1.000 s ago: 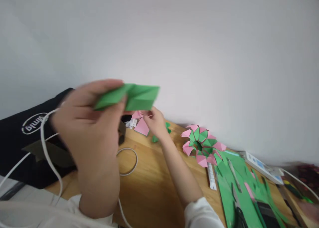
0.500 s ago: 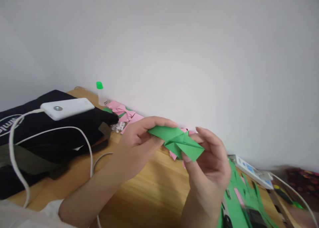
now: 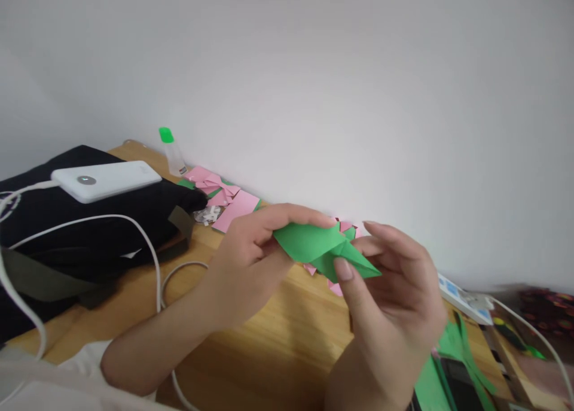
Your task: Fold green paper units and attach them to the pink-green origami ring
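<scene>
A folded piece of green paper (image 3: 309,242) is held in the air above the wooden table, a pointed flap facing right. My left hand (image 3: 251,261) pinches its left end, fingers along the top edge and thumb beneath. My right hand (image 3: 394,303) grips the right part, its thumb pressed on the near face by the crease; the fingers behind are partly hidden. Behind the hands lie pink and green folded papers (image 3: 345,225), mostly covered by them.
Left on the wooden table (image 3: 269,351) is a black bag (image 3: 40,231) with a white power bank (image 3: 107,180) and cable. Behind stand a green-capped bottle (image 3: 173,154) and pink folded papers (image 3: 210,183). At right are a power strip (image 3: 464,300), green paper strips and a phone (image 3: 461,384).
My right thumb has pressed the right flap of the green paper narrower, into a sharper point. Both hands sit slightly further right in view, and the camera has shifted a little.
</scene>
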Motion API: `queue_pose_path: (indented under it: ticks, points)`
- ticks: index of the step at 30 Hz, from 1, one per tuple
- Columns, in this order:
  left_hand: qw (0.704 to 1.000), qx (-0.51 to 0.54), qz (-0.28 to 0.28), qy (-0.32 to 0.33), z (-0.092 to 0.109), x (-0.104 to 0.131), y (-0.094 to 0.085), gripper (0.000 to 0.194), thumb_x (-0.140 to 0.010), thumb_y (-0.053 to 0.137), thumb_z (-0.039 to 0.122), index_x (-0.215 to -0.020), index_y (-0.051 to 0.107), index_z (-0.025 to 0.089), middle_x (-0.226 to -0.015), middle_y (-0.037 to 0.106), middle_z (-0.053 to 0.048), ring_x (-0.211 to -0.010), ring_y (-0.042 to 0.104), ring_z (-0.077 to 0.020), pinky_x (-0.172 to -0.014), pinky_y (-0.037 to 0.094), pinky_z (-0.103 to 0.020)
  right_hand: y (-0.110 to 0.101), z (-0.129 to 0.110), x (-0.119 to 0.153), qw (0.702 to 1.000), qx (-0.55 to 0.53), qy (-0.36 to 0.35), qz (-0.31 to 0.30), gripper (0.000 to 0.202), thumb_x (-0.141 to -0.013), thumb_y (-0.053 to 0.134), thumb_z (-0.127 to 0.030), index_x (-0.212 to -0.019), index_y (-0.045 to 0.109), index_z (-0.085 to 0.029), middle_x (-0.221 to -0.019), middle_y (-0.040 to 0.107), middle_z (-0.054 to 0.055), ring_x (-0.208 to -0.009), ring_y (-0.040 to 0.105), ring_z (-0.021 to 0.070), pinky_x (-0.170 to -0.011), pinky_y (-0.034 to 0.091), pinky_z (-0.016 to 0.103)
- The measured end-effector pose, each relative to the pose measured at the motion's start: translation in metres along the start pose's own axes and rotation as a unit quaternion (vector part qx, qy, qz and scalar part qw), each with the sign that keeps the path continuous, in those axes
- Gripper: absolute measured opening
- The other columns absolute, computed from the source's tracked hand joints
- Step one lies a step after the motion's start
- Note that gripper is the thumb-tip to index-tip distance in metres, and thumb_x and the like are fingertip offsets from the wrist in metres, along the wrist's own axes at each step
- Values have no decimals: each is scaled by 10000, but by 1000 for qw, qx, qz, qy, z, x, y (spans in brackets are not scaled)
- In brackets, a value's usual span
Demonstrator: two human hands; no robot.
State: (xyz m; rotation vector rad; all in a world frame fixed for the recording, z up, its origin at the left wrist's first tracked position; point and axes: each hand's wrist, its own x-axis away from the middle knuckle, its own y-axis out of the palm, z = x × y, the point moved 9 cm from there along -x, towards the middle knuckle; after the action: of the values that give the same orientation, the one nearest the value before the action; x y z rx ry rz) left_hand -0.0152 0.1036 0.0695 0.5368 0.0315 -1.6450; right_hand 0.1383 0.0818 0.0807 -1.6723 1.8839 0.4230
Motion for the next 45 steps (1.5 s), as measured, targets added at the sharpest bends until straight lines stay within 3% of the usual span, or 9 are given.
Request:
queue_pose_path:
  ticks: [9, 15, 18, 23, 28, 33, 37, 42, 45]
  points:
    - [999, 22, -22, -21, -3, 1, 2, 378, -790, 595, -17, -927, 769, 289, -981, 765, 38, -725, 713, -123, -655, 589, -205, 1, 4, -1, 999, 1, 32, 7, 369, -858, 668, -127, -1160, 629, -335, -909, 642, -33, -826, 654, 117, -890, 548, 330]
    - [998, 46, -24, -35, -10, 0, 6, 388, -755, 636, -26, -983, 746, 269, -1005, 756, 32, -820, 722, -135, -676, 592, -192, -4, 8, -1, 998, 8, 32, 47, 321, -856, 666, -150, -1134, 634, -308, -786, 585, -35, -683, 602, 104, -630, 520, 253]
    - [999, 23, -7, -45, -16, 2, 2, 413, -726, 671, -28, -990, 736, 283, -1009, 755, 43, -849, 716, -134, -680, 584, -175, -9, 13, -2, 996, -21, 40, 80, 271, -875, 648, -163, -1114, 645, -289, -725, 556, -42, -619, 567, 93, -584, 506, 233]
    - [997, 23, -64, -48, -15, 6, 9, 290, -785, 672, 44, -959, 741, 264, -979, 761, 19, -852, 717, -140, -764, 591, -218, -10, 17, -4, 992, -63, 61, 86, 238, -887, 637, -166, -1090, 646, -289, -663, 512, -52, -678, 619, 115, -633, 541, 247]
    - [997, 5, -42, -69, -17, 5, 5, 53, -808, 695, 161, -824, 729, 199, -700, 701, 10, -660, 656, -115, -616, 541, -196, -12, 12, -5, 995, -44, 39, 75, 279, -888, 633, -154, -1124, 634, -302, -711, 544, -51, -666, 598, 94, -638, 530, 229]
    - [995, -35, -42, -85, -22, 5, 4, 107, -785, 674, 143, -837, 723, 223, -665, 672, 17, -642, 650, -141, -584, 523, -229, -6, 15, -6, 998, -23, 55, 10, 279, -896, 633, -220, -1158, 619, -315, -801, 573, -33, -647, 568, 91, -549, 488, 218]
    - [995, -7, -62, -84, -18, 3, 9, 185, -751, 619, 68, -796, 727, 211, -708, 694, 15, -664, 662, -134, -610, 541, -220, -5, 16, -7, 998, -19, 65, -3, 280, -887, 644, -202, -1143, 615, -309, -763, 574, -38, -616, 561, 97, -523, 482, 226]
    - [994, 49, -3, -95, -22, -1, 4, 419, -781, 693, 141, -1181, 639, 254, -763, 723, 40, -655, 667, -113, -607, 564, -197, -4, 10, -6, 998, -24, 50, 1, 349, -889, 619, -146, -1178, 563, -333, -727, 605, -51, -577, 584, 114, -513, 504, 261]
    - [994, -6, -16, -106, -26, -4, 5, 156, -822, 691, 225, -975, 716, 202, -712, 703, 28, -608, 630, -107, -553, 525, -187, -2, 5, -5, 999, -17, 26, -7, 381, -872, 633, -119, -1175, 563, -340, -760, 622, -46, -613, 601, 114, -567, 531, 273]
